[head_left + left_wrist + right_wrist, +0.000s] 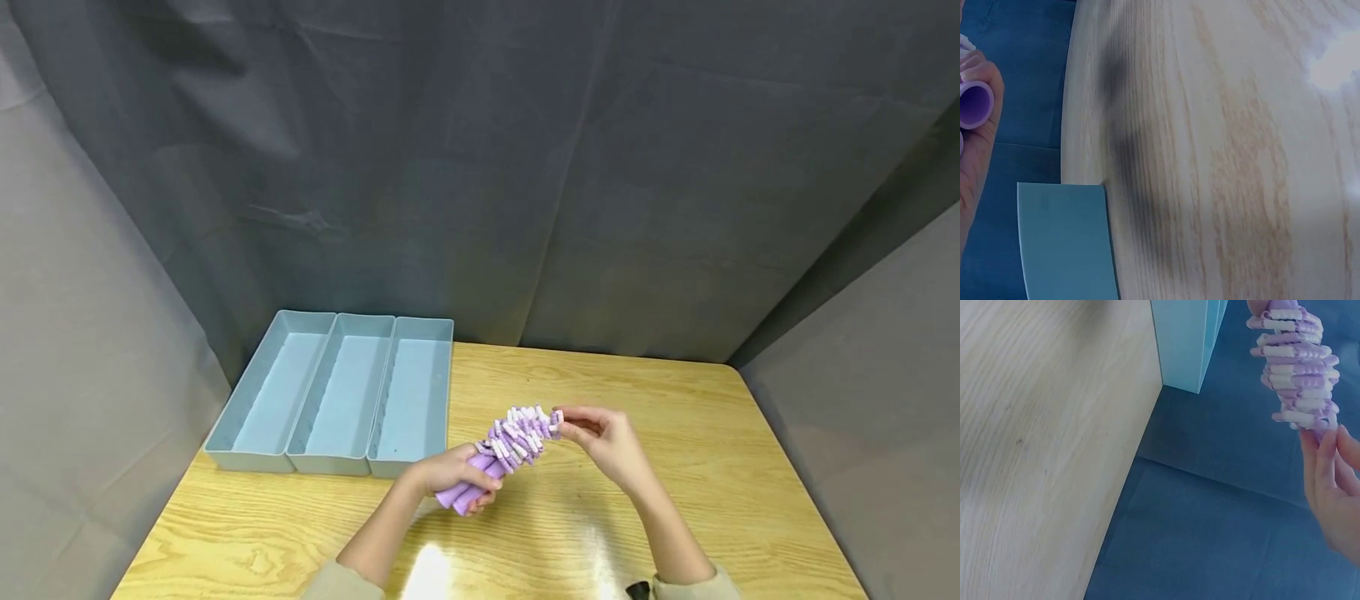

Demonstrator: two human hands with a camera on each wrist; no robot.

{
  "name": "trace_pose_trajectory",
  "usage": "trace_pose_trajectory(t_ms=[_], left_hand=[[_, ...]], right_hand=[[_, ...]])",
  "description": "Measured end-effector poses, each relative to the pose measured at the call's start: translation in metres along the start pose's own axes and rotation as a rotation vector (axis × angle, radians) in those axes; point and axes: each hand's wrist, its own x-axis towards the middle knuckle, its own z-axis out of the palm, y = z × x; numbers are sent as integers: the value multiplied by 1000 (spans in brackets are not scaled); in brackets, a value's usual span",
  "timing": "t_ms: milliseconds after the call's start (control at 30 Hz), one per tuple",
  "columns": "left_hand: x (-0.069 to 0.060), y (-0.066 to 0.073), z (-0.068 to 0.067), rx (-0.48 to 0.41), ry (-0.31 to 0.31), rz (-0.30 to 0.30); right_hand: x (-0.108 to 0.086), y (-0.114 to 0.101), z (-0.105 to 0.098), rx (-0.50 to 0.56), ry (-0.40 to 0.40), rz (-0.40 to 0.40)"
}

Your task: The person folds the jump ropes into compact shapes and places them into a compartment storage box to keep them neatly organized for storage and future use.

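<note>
A bundled jump rope (516, 437) with purple and white beads is held above the table, tilted up toward the right. My left hand (453, 472) grips its two purple handles (468, 500) side by side. In the left wrist view one handle (989, 105) shows a hollow round end, and the left hand (977, 144) is partly cut off by the frame. At the other end of the bundle, my right hand (606, 440) pinches the beads between thumb and fingers. The right wrist view shows the right hand's fingertips (1327, 447) on the end of the beaded coils (1300, 369).
Three long blue-grey trays (369, 467) stand side by side at the table's left. Wooden tabletop (675, 417) stretches beneath and right of the hands. A dark curtain (480, 167) hangs behind the table, with paler curtains on both sides.
</note>
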Motion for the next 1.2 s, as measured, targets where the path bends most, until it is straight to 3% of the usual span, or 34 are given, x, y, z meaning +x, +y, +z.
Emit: trace_pose_trajectory(t_ms=[133,333,433,533,633,867,1067,1200], left_hand=[[1,-2,0,7,-5,-3],[1,0,2,35,4,-27],[0,2,3,69,16,-42],[0,3,3,103,19,-43],[1,3,3,124,25,-41],[2,4,4,120,52,-74],[2,7,7,121,61,-69],[2,8,7,110,69,-80]], right_hand=[[-1,-2,0,-28,-2,-10],[2,0,-6,-260,41,-220],[3,-2,-9,-346,19,-260],[3,-5,-8,-387,12,-207],[2,-8,-7,-366,17,-102],[2,-10,-5,-207,40,106],[3,-8,-3,6,64,206],[3,-4,-2,93,76,240]])
